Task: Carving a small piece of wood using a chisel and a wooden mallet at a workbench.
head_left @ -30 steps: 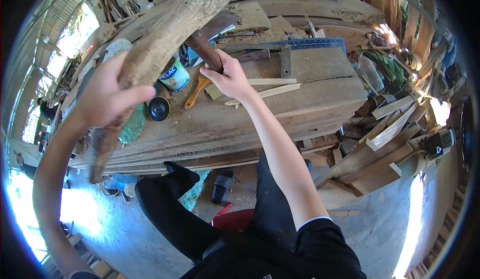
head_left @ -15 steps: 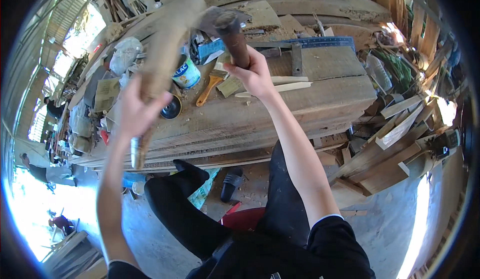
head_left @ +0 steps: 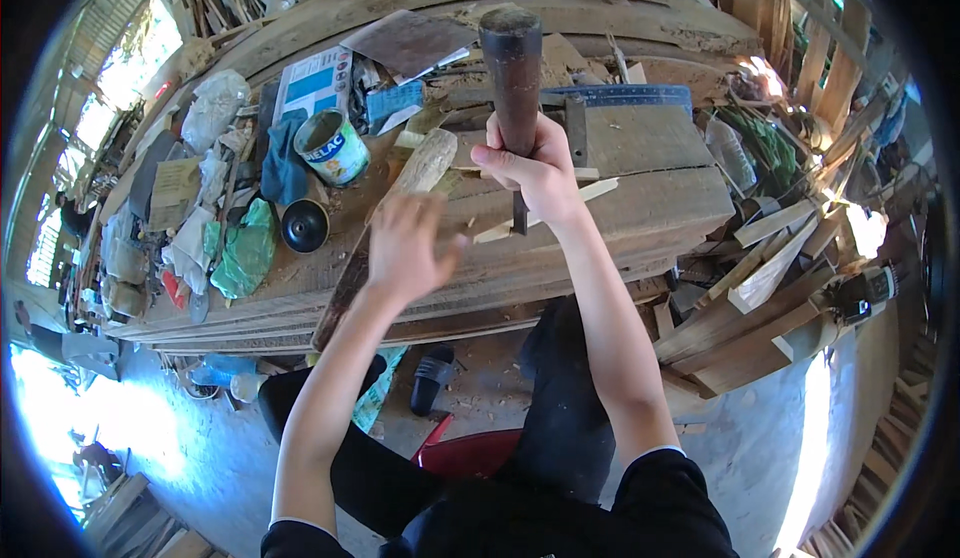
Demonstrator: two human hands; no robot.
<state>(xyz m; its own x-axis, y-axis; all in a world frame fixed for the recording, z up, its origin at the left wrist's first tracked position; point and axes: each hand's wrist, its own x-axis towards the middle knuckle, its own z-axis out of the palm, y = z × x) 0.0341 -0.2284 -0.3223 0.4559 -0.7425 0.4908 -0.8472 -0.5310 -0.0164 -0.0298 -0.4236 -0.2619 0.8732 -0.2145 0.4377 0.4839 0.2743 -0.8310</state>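
Note:
My right hand (head_left: 535,163) is wrapped round the dark wooden handle of a chisel (head_left: 512,68), which stands nearly upright. Its narrow blade points down by thin pale wood strips (head_left: 600,188) on the thick bench timber. A rough wooden club (head_left: 427,163) lies slanted across the bench's front edge. Over its middle is my left hand (head_left: 405,243), slightly blurred, with fingers and thumb apart and no grip on the club. A small chip (head_left: 472,223) shows beside its thumb.
Left on the bench (head_left: 660,183) are a tin can (head_left: 332,150), a black round lid (head_left: 305,226), a blue cloth (head_left: 286,163) and a green plastic bag (head_left: 245,250). Behind the chisel lies a blue ruler (head_left: 640,98). Offcuts (head_left: 760,278) lean at right; a red stool (head_left: 470,453) is below.
The club has come down from its raised position onto the bench, and my left hand has let go of it. The chisel has moved slightly right and stands more upright in my right hand.

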